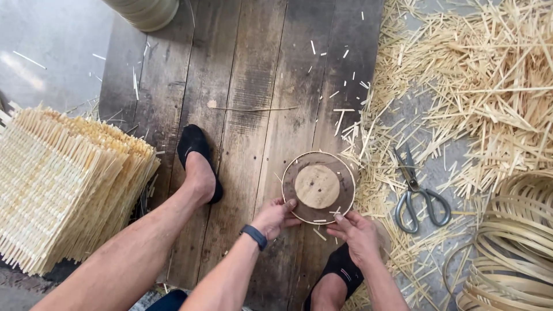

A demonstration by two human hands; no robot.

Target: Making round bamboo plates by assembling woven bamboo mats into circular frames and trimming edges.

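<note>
Wooden round mould (318, 187), pale disc inside a thin bamboo hoop, gripped by left hand (275, 217) and right hand (358, 233).

Round mould (318, 187): dark matt wood, pale bamboo rim; floor boards (247, 86): rough weathered wood; scissors (416, 193): dull grey metal; offcuts (489, 75): pale dry bamboo

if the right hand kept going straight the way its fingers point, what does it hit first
The right hand points up and slightly left, fingers already at the near rim of the round hoop. Going on, it would likely meet the pale wooden disc in the hoop's middle first, though height is hard to judge.
</note>
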